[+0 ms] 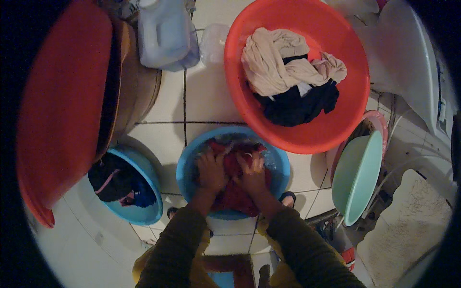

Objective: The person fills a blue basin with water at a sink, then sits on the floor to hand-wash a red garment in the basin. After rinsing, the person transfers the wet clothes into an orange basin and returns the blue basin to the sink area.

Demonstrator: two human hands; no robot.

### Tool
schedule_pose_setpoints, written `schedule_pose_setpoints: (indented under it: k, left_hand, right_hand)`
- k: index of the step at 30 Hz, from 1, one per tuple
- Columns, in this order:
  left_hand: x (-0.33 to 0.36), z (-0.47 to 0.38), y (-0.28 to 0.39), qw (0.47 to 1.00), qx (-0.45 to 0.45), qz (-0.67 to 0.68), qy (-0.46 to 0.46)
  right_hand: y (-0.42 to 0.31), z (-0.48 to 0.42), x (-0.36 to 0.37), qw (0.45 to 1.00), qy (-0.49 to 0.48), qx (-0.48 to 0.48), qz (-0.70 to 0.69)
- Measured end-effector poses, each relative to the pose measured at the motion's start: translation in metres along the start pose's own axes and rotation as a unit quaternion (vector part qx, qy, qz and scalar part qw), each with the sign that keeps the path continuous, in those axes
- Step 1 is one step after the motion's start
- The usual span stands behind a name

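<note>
A round blue plastic basin stands on the tiled floor in front of me, with water and a dark red cloth in it. Both hands are inside the basin, on the wet cloth. My left hand presses on its left part with the fingers spread. Beside it, my right hand rests on the cloth with its fingers somewhat bent and apart. Neither hand shows a clear grip, and the fingertips are partly hidden by water and cloth.
A large red basin holds beige and dark clothes. Left stands a blue basin with dark clothes. A plastic jug is at the upper left, near a large red lid or basin. A mint-green basin leans at right.
</note>
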State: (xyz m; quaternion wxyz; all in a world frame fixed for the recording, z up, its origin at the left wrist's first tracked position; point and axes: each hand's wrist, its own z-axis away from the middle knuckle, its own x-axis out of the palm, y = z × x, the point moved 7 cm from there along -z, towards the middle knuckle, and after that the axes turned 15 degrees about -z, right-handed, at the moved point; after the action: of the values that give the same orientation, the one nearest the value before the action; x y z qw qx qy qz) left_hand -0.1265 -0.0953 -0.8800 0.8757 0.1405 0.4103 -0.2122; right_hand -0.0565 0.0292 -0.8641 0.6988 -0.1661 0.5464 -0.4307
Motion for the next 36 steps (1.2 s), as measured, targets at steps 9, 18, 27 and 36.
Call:
schedule_pose_setpoints:
  k: [9,18,27,36]
  left_hand:
    - [-0.027,-0.009,0.003,0.989,0.037,0.141,0.012]
    - [-0.042,-0.029,-0.012,0.826,0.008,0.562,0.045]
    - [-0.060,-0.004,-0.029,0.840,0.015,0.539,0.062]
    - [-0.094,0.066,-0.020,0.962,0.046,0.208,0.170]
  right_hand:
    - [0.003,0.006,-0.036,0.990,0.052,-0.009,-0.129]
    - [0.097,-0.019,0.005,0.824,0.203,0.114,-0.517]
    - [-0.024,0.002,-0.038,0.899,0.053,-0.010,-0.435]
    - [-0.045,0.055,-0.089,0.969,-0.002,0.046,-0.241]
